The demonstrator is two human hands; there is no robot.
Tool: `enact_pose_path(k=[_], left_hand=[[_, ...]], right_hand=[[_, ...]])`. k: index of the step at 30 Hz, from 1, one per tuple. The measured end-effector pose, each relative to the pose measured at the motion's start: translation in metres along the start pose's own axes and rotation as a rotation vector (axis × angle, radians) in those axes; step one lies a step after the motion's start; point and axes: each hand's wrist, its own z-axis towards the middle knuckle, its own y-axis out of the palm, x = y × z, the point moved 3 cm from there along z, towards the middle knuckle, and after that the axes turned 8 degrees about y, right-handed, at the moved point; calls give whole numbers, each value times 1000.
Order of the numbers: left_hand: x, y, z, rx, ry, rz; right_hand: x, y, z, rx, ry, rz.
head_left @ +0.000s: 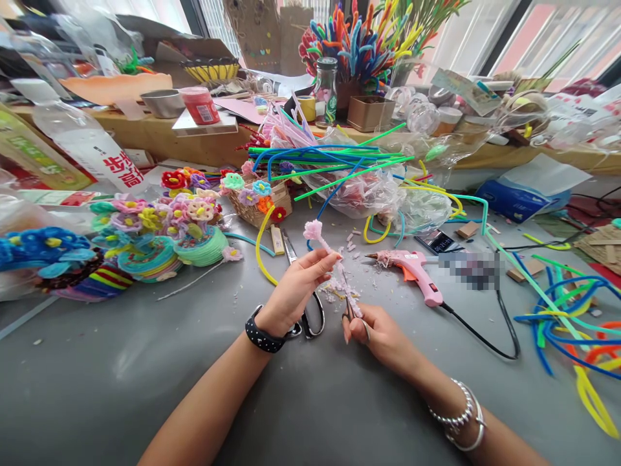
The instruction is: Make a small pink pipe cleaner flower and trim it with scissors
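Observation:
My left hand (295, 288) pinches a light pink pipe cleaner (317, 236) near its fluffy upper end, holding it tilted above the grey table (145, 362). My right hand (381, 336) is closed around small scissors (348, 304) whose blades meet the lower part of the pink pipe cleaner. Pink fuzz trimmings (339, 285) lie on the table just under both hands. A larger pair of scissors (303, 285) lies flat beneath my left hand.
A pink hot glue gun (412, 266) with a black cord lies right of my hands. Pipe-cleaner flowers and baskets (160, 233) crowd the left. A bag of coloured pipe cleaners (349, 175) sits behind, and loose ones (572, 310) lie at the right.

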Motion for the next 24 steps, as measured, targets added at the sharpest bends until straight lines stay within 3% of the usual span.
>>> enact_pose_path(k=[7, 11, 18, 24], left_hand=[[1, -1, 0, 32, 7, -32], [0, -1, 0, 47, 7, -19], [0, 0, -1, 40, -13, -26], [4, -1, 2, 80, 48, -146]], right_hand=[[4, -1, 3, 135, 64, 19], [4, -2, 3, 151, 92, -9], [4, -3, 2, 32, 66, 24], [9, -1, 4, -83, 209, 305]])
